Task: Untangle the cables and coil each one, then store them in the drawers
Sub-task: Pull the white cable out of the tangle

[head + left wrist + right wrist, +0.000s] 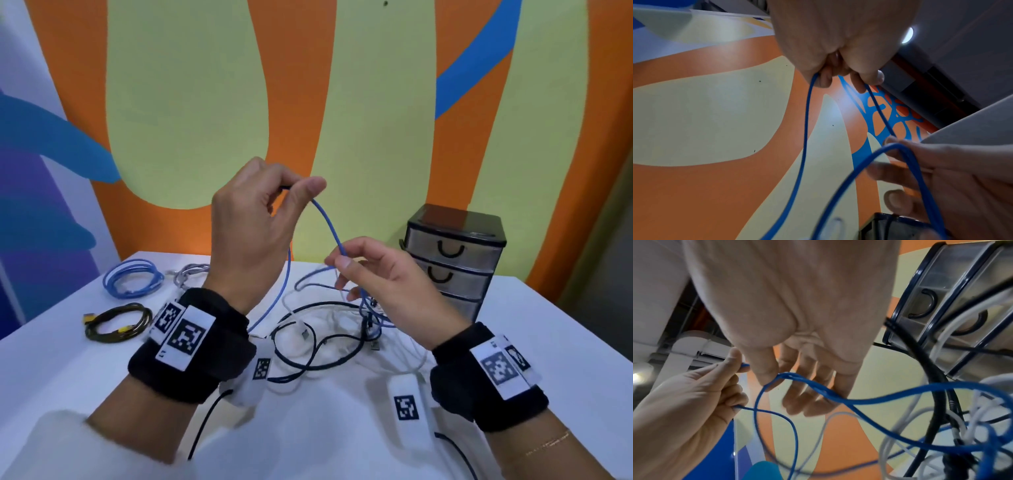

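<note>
A person's left hand (250,226) pinches a blue cable (329,229) between thumb and forefinger, raised above a white table (68,370). The right hand (383,284), lower, grips the same cable between thumb and fingertips, other fingers loosely spread. The cable arcs between both hands and trails into a tangle of black and white cables (329,339). Three coiled cables (132,277) lie far left; a black drawer unit (455,253), drawers closed, stands right.

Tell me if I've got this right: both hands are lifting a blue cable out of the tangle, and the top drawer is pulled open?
Not quite. The left hand and right hand do hold the blue cable, but the head view shows the top drawer shut.
</note>
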